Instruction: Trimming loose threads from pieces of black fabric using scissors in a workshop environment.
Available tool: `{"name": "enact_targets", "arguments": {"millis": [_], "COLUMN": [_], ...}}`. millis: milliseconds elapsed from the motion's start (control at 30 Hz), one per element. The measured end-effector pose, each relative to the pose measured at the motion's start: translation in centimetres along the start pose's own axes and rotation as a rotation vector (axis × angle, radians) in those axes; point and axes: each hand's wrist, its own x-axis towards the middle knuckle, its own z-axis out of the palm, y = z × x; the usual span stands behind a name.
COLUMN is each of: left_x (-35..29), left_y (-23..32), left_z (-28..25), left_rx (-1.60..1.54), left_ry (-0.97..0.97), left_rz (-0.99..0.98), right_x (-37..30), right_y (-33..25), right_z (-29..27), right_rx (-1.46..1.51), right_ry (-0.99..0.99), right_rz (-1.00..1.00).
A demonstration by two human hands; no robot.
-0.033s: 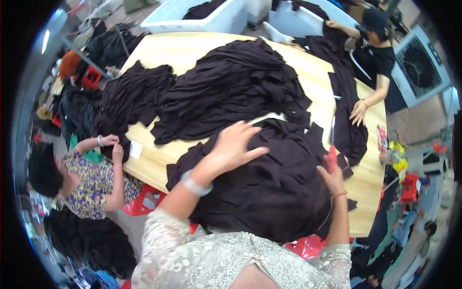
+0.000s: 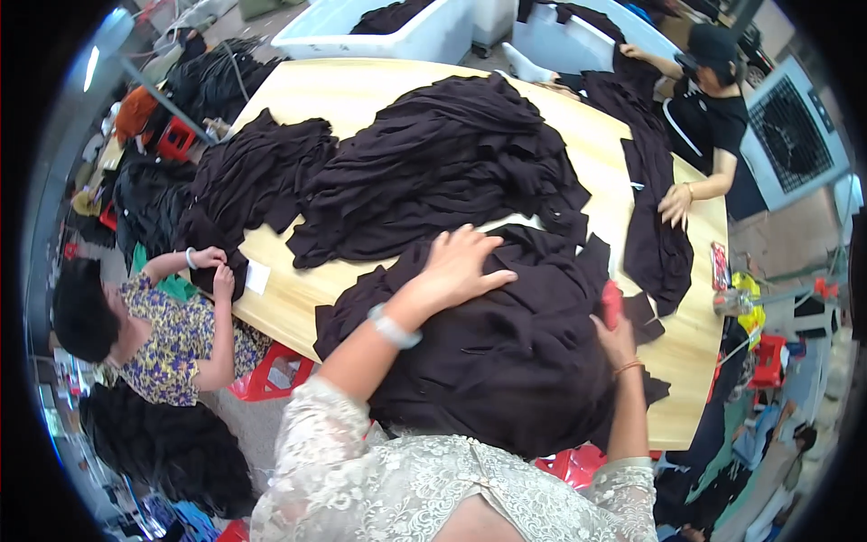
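A dark garment (image 2: 506,361) lies bunched at the near edge of the table, right in front of me. My left hand (image 2: 459,269) is over its upper part, fingers spread and holding nothing; whether the palm presses on the cloth I cannot tell. At the garment's right side, my right hand (image 2: 616,339) is closed round a red tool (image 2: 612,303), which points up and away from me. The tool's working end cannot be made out. Just beyond lies a large heap of dark garments (image 2: 442,172).
The pale wooden table (image 2: 691,397) also bears a smaller dark pile (image 2: 262,172) at left and dark cloth (image 2: 655,262) at right, under a co-worker's hand (image 2: 675,206). Another person (image 2: 153,325) sits at the left edge. Pale blue bins (image 2: 379,41) stand behind.
My left hand has shifted slightly right across the garment. My right hand has moved a little left and down with the red tool, closer to the cloth.
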Motion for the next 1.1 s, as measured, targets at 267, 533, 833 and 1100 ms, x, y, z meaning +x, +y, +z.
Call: {"name": "enact_targets", "arguments": {"millis": [267, 533, 833, 1100], "left_x": [1.6, -1.0, -3.1, -3.0], "left_y": [-8.8, -13.5, -3.5, -4.5], "left_z": [6.0, 4.3, -8.1, -8.1], "left_rx": [-0.107, -0.174, -0.369, -0.391], "left_ry": [-0.721, -0.634, 0.046, -0.546], "left_rz": [-0.433, -0.478, 0.113, 0.256], "right_x": [0.2, 0.5, -0.5, -2.1], "right_y": [1.8, -3.1, -2.3, -1.3], "right_z": [6.3, 8.9, 5.9, -0.4], "right_rx": [0.026, 0.048, -0.057, 0.146], "right_ry": [0.037, 0.081, 0.123, 0.306], "right_rz": [-0.169, -0.237, -0.105, -0.162]}}
